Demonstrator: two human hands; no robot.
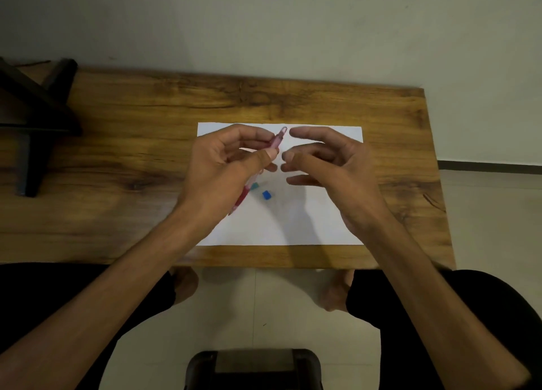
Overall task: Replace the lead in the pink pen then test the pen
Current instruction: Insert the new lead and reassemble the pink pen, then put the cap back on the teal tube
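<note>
My left hand [225, 166] holds the pink pen [278, 139] above a white sheet of paper [293, 222], thumb and fingers pinching its barrel. The pen slants, its upper end near the sheet's far edge and its reddish lower end [239, 202] showing below my palm. My right hand [325, 166] hovers just right of the pen with fingers loosely bent and spread, holding nothing that I can see. A small blue piece [266, 195] and a teal piece [254, 186] lie on the paper under my hands.
The paper lies on a wooden table [132, 155] against a pale wall. A dark stand [35, 119] occupies the table's left end. Below the near edge are my knees, a tiled floor and a dark stool [253, 369].
</note>
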